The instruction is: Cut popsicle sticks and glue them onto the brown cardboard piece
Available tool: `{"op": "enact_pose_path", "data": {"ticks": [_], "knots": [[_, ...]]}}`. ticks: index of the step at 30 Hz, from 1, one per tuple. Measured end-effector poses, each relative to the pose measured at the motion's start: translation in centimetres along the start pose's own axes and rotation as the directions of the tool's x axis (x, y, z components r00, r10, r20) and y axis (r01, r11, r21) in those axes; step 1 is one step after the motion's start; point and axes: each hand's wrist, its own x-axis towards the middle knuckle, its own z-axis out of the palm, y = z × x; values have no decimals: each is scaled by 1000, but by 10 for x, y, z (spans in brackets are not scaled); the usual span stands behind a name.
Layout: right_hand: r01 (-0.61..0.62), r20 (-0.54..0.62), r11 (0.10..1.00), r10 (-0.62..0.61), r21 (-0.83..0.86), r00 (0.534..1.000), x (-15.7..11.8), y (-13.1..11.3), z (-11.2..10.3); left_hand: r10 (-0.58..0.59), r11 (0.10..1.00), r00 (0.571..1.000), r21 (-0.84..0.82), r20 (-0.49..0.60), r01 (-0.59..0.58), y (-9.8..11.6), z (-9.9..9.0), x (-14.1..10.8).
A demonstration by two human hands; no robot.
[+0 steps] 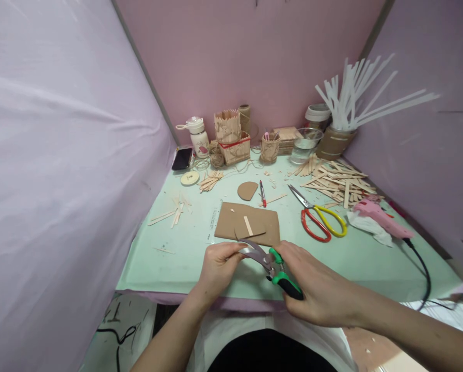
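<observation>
My right hand [318, 289] is wrapped round the green and black handles of pruning shears [258, 254], held above the table's front edge. Their curved blades are apart and point left, toward my left hand [218, 268]. The fingers of that hand are pinched together at the blade tips; what lies between them is too small to make out. Just beyond the blades lies a rectangular piece of brown cardboard [227, 219] with a short wooden stick piece [248, 226] on it. Behind it are a rounded cardboard piece [248, 191] and a red-capped pen [262, 194].
On the right lie scissors [308, 205] with red and yellow handles, a corded pink glue gun [382, 217] and a pile of craft sticks [335, 181]. A water cup [304, 150], a stick-covered box [236, 151] and a white bottle [199, 139] stand at the back.
</observation>
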Motion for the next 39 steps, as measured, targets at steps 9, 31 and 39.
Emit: {"op": "enact_pose_path", "data": {"ticks": [9,31,39], "knots": [[-22,173,991,45,-132,984,3,3,-10,92,988,981,109,173,-112,5,-12,4],[-11,291,984,63,-179,955,-3,-2,-14,-94,991,947,-67,306,120,10,-20,4],[-149,214,985,166,-90,963,-3,12,1,-112,989,952,-63,287,135,14,-21,3]]}}
